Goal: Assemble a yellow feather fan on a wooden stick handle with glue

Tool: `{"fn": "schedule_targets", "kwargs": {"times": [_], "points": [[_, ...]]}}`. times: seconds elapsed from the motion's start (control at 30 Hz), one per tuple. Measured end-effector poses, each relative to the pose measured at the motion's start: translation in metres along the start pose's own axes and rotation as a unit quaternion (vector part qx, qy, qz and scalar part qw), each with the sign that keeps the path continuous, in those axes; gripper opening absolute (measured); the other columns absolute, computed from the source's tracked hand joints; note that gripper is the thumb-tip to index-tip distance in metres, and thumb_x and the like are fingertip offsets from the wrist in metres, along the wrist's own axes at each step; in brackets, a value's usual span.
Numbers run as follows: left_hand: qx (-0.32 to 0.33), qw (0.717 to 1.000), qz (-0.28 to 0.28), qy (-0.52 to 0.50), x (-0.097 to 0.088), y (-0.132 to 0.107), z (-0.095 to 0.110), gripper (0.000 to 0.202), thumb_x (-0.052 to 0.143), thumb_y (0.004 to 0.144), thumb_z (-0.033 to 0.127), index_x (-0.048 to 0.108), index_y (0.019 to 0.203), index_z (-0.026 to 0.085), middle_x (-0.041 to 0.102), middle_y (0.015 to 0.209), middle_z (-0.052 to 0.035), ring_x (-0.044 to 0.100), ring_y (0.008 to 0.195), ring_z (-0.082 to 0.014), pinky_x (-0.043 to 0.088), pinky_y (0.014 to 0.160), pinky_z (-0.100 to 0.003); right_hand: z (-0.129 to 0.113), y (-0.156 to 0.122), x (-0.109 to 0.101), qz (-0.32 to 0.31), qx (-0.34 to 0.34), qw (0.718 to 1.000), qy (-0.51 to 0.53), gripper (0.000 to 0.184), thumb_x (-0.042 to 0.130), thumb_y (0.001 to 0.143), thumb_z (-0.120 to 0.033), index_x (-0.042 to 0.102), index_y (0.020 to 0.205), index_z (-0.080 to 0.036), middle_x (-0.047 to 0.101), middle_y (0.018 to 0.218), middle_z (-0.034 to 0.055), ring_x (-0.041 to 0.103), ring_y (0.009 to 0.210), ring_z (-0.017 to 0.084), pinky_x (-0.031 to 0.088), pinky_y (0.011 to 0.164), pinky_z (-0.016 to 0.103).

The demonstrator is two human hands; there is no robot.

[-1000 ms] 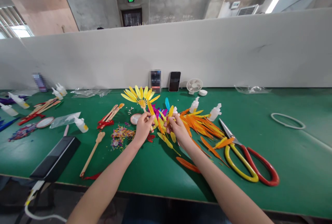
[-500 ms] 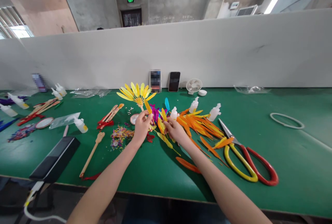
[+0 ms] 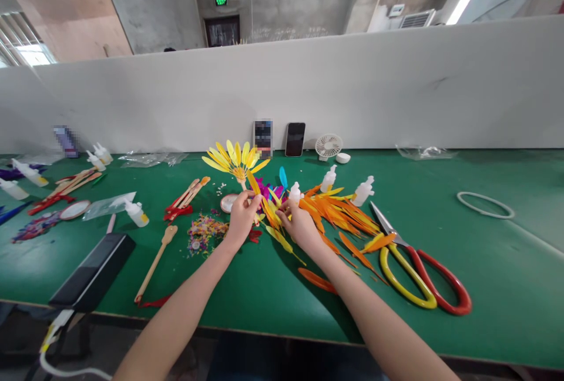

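Observation:
A fan of yellow feathers [image 3: 235, 157] on a wooden stick stands upright at the middle of the table. My left hand [image 3: 242, 216] is closed around the stick, and a single yellow-orange feather [image 3: 252, 182] rises from between its thumb and fingers. To its right, my right hand [image 3: 299, 223] is closed, its fingertips pinched at the yellow feathers [image 3: 275, 219] between the hands. How much of them it grips is partly hidden. Purple feathers [image 3: 265, 190] and a blue feather [image 3: 282, 176] lie just behind. Orange feathers [image 3: 339, 210] are heaped beside my right hand.
Large scissors [image 3: 408, 257] lie right of the feathers, near glue bottles [image 3: 363, 191]. Left are a bare wooden stick [image 3: 156, 263], confetti-like bits [image 3: 207, 231], tied sticks [image 3: 187, 199] and a black box [image 3: 93, 272]. Phones [image 3: 295, 139] and a small fan [image 3: 328, 146] stand along the white partition [image 3: 374, 87].
The feather fan has shifted slightly to the right with my left hand. My right fingers have moved a little down, and the feather that stood up from them has tilted lower.

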State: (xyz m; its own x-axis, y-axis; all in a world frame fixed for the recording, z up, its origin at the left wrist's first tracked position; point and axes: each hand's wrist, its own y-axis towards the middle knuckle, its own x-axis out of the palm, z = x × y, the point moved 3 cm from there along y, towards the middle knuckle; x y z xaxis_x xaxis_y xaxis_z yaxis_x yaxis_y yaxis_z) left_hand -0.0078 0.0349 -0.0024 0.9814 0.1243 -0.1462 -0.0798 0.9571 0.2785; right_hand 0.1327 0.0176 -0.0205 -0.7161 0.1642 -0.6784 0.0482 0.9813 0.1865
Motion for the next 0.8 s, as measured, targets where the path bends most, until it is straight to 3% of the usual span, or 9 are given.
{"fn": "schedule_targets", "kwargs": {"times": [0.07,0.13,0.27,0.37,0.5,0.8], "points": [[0.000,1.000,-0.008,-0.007,0.001,-0.001,0.001,0.020,0.057,0.068,0.037,0.052,0.066,0.017,0.046,0.048,0.0044,0.040,0.044,-0.0087,0.030,0.045,-0.023,-0.003,-0.001,-0.001,0.018,-0.045,0.999,0.026,0.011,0.044,0.075,-0.022,0.054,0.077,-0.018,0.063,0.076,0.0079,0.058,0.064,0.018,0.039,0.059,0.028],[-0.003,1.000,-0.018,-0.014,0.002,-0.002,0.002,0.019,0.057,0.067,0.036,0.052,0.066,0.017,0.045,0.048,0.0046,0.043,0.046,-0.0093,0.032,0.048,-0.023,-0.006,-0.001,0.002,-0.004,-0.072,0.993,0.098,0.017,0.041,0.076,-0.025,0.057,0.078,-0.018,0.062,0.076,0.0073,0.056,0.061,0.017,0.040,0.057,0.028],[-0.020,0.999,-0.026,-0.022,0.006,-0.004,0.002,0.018,0.057,0.065,0.034,0.052,0.066,0.017,0.044,0.047,0.0051,0.043,0.047,-0.0095,0.033,0.048,-0.022,-0.008,-0.002,0.013,-0.113,-0.036,0.956,0.269,0.023,0.045,0.072,-0.036,0.056,0.077,-0.017,0.055,0.060,0.0011,0.044,0.041,0.011,0.036,0.043,0.025],[-0.028,0.999,-0.027,-0.018,0.008,-0.005,0.001,0.019,0.058,0.064,0.035,0.053,0.068,0.017,0.042,0.047,0.0059,0.039,0.045,-0.0084,0.031,0.046,-0.022,-0.009,-0.003,0.015,-0.135,-0.016,0.933,0.333,0.024,0.051,0.066,-0.042,0.052,0.069,-0.018,0.050,0.054,-0.0023,0.040,0.039,0.009,0.033,0.041,0.023],[-0.027,0.998,-0.048,-0.016,0.009,-0.006,0.001,0.021,0.057,0.065,0.037,0.054,0.067,0.016,0.040,0.047,0.0060,0.035,0.044,-0.0074,0.029,0.044,-0.022,-0.011,-0.004,0.012,-0.124,-0.016,0.928,0.352,0.029,0.053,0.064,-0.047,0.047,0.064,-0.019,0.046,0.050,-0.0047,0.039,0.040,0.008,0.032,0.042,0.023],[-0.014,0.998,-0.053,-0.009,0.008,-0.008,0.003,0.025,0.055,0.067,0.040,0.052,0.060,0.016,0.044,0.052,0.0035,0.039,0.047,-0.0083,0.032,0.044,-0.021,-0.012,-0.004,0.007,-0.068,-0.048,0.952,0.295,0.024,0.049,0.068,-0.043,0.047,0.063,-0.020,0.042,0.048,-0.0049,0.040,0.041,0.009,0.032,0.043,0.023]]}}
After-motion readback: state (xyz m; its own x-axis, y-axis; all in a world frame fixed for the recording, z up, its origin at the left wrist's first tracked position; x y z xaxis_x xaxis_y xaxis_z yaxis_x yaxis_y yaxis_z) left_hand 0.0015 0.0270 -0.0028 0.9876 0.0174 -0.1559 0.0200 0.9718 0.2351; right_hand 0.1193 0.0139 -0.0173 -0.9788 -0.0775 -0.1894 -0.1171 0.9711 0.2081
